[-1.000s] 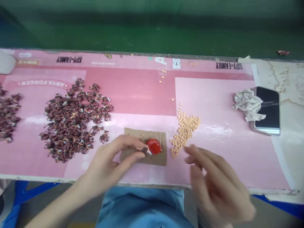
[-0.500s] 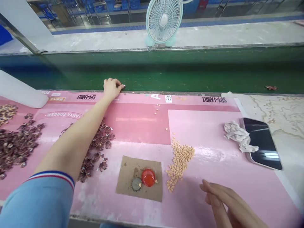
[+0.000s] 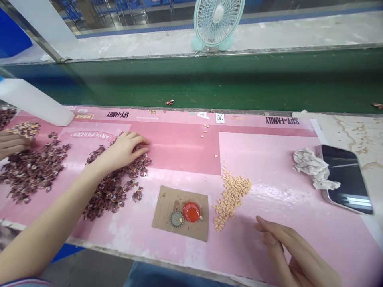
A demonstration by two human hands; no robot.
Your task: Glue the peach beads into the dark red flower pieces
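My left hand (image 3: pixel 127 149) is over the far part of a pile of dark reddish-brown husks (image 3: pixel 112 195), thumb and fingers apart. No held piece shows in it. At lower right, my right hand (image 3: pixel 291 251) is closed, thumb against the fingers; whether something small lies between them is hidden. Beside it is a heap of small tan kernels (image 3: pixel 231 197). Left of the kernels lies a cardboard piece (image 3: pixel 167 201), bearing a red cap-like disc (image 3: pixel 191 212) and a grey bottle cap (image 3: pixel 176 219), with a kernel at each. One dark husk (image 3: pixel 169 102) sits on the green strip (image 3: pixel 254 87).
Another person's hand (image 3: pixel 12 143) is at a second husk pile (image 3: pixel 38 171) on the left. A white bottle (image 3: pixel 42 99) lies behind. To the right are crumpled tissue (image 3: pixel 314 167) and a phone (image 3: pixel 347 179). A fan (image 3: pixel 218 20) stands beyond the green strip.
My left hand has come back from the green strip to the husk pile, leaving a husk on the strip. My right hand stays much the same. The other person's hand has come into view.
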